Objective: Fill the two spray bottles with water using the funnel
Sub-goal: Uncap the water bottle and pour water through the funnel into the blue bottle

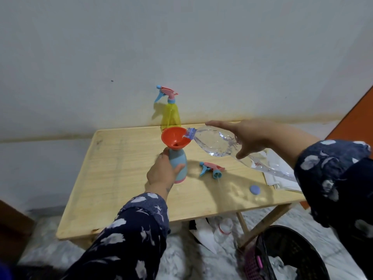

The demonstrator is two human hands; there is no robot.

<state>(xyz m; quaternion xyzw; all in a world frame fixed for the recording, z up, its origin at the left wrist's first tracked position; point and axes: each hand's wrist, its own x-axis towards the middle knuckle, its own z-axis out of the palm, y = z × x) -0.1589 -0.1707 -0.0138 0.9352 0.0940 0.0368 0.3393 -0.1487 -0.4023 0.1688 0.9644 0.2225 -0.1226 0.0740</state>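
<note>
My left hand (162, 172) grips a blue spray bottle (180, 161) standing upright on the wooden table (125, 178), its spray head off. An orange funnel (174, 139) sits in the bottle's neck. My right hand (247, 137) holds a large clear water bottle (214, 141) tipped on its side, its mouth over the funnel's rim, water running in. The loose pink-and-blue spray head (212, 169) lies on the table to the right of the blue bottle. A yellow spray bottle (171, 115) with its spray head on stands at the table's far edge by the wall.
A round blue cap (254, 189) lies near the table's front right. Clear plastic wrapping and paper (282, 174) lie at the right edge. Under the table lie plastic bottles (223, 229). A dark basket (290, 253) stands on the floor at lower right.
</note>
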